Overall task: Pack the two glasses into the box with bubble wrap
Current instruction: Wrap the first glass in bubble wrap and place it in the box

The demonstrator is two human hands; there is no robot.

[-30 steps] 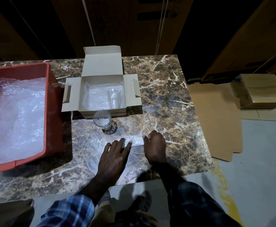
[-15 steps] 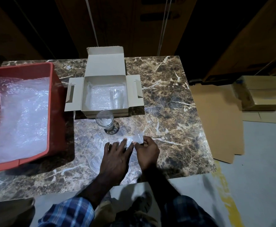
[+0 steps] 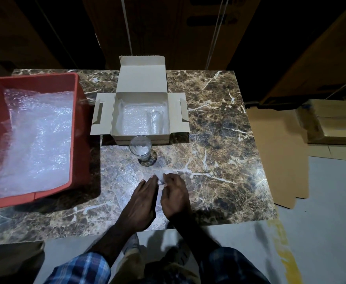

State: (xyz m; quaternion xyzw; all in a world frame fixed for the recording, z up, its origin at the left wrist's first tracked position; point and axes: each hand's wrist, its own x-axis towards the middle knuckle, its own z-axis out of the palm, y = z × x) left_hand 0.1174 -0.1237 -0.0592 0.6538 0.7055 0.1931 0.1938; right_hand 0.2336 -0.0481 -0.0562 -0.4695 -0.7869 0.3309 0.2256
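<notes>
A: What's the surface like?

B: I see a brown marble counter [image 3: 219, 128], white veins, w/ glare near the front. Dark room behind, wooden panels. Grey floor [image 3: 322, 222] on the right w/ flat cardboard sheets [image 3: 274, 152] and a stack of folded cartons [image 3: 332, 121].

A: Task items?

B: Open box [image 3: 141, 111] at the back centre, bubble wrap lining it, one glass [image 3: 155, 121] lying inside at its right. 2nd glass [image 3: 141, 148] upright just in front of the box. Red bin [image 3: 34, 138] on the left holds more wrap.

A: Hands?

B: Left hand [image 3: 141, 201] flat, fingers straight, pressing a bubble wrap sheet [image 3: 127, 181] on the counter. Right hand [image 3: 175, 193] curled, pinching a fold of that sheet.
</notes>
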